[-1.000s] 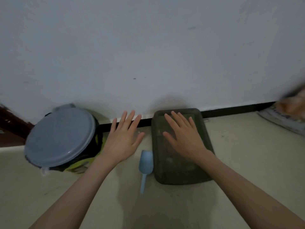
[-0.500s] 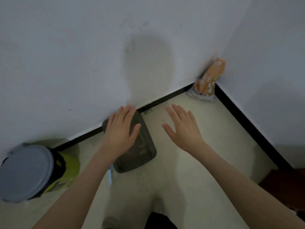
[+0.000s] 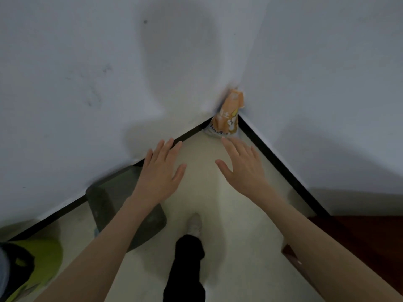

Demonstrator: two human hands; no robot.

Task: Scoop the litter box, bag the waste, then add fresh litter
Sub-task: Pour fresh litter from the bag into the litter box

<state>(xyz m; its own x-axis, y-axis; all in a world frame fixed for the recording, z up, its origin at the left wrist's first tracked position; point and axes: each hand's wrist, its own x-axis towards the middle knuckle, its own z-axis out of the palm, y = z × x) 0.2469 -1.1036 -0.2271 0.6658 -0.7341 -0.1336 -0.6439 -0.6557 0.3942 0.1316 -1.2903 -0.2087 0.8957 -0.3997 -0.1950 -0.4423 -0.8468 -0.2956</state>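
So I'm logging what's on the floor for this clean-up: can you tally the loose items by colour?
Orange: 1, the litter bag in the corner.
Dark grey: 1, the litter tray by the wall.
Yellow-green and black: 1, the lidded bin at far left.
Total: 3.

Matt painted walls (image 3: 87,62); smooth pale floor (image 3: 239,214); dark, dull plastic tray (image 3: 102,203); glossy orange plastic bag (image 3: 229,114); black cloth trouser leg (image 3: 187,269).

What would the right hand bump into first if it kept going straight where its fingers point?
Probably the orange printed bag standing in the wall corner; the right hand's fingertips look just short of it, though depth is unclear.
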